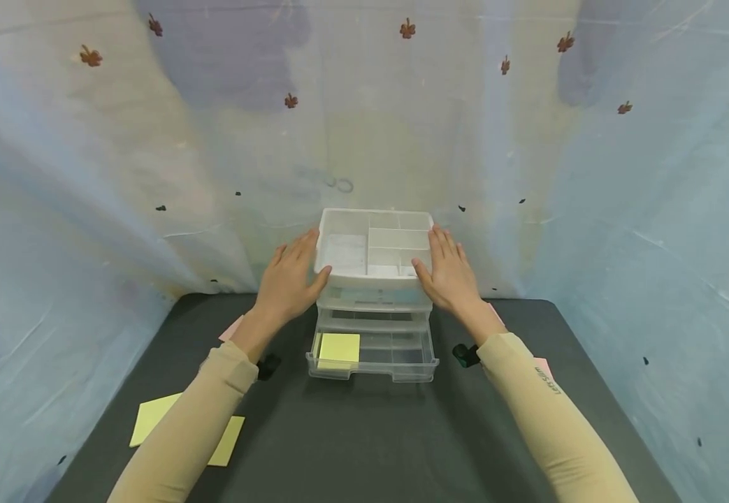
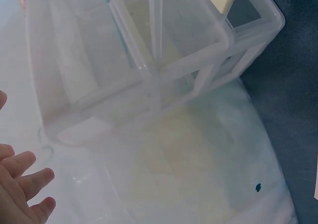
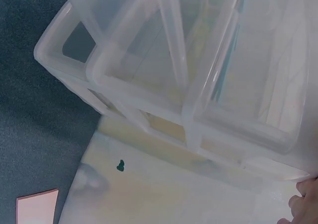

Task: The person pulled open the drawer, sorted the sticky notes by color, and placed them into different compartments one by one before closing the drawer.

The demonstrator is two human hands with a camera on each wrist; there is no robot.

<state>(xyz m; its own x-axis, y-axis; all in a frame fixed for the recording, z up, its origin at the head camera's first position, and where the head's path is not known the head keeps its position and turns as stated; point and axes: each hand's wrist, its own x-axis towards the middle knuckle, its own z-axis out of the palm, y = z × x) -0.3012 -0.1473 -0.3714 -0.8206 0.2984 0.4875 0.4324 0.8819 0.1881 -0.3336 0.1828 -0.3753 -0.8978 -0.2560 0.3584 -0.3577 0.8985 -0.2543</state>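
A clear plastic drawer unit (image 1: 373,299) stands at the back of the table, topped by a white divided tray (image 1: 345,255). Its lowest drawer (image 1: 395,368) is pulled out toward me and bears a yellow sticky-note pad (image 1: 339,349) on its left side. My left hand (image 1: 289,283) is at the tray's left side, fingers straight and thumb near the front corner. In the left wrist view, its fingers (image 2: 35,182) are spread beside the unit. My right hand (image 1: 452,279) is at the tray's right side with extended fingers, its thumb overlapping the front right corner.
Yellow sticky notes (image 1: 226,441) lie on the dark table (image 1: 364,447) at the left, partly under my left forearm in the head view. Pink notes (image 3: 37,207) lie on both sides of the unit. A patterned curtain (image 1: 364,140) hangs behind the table.
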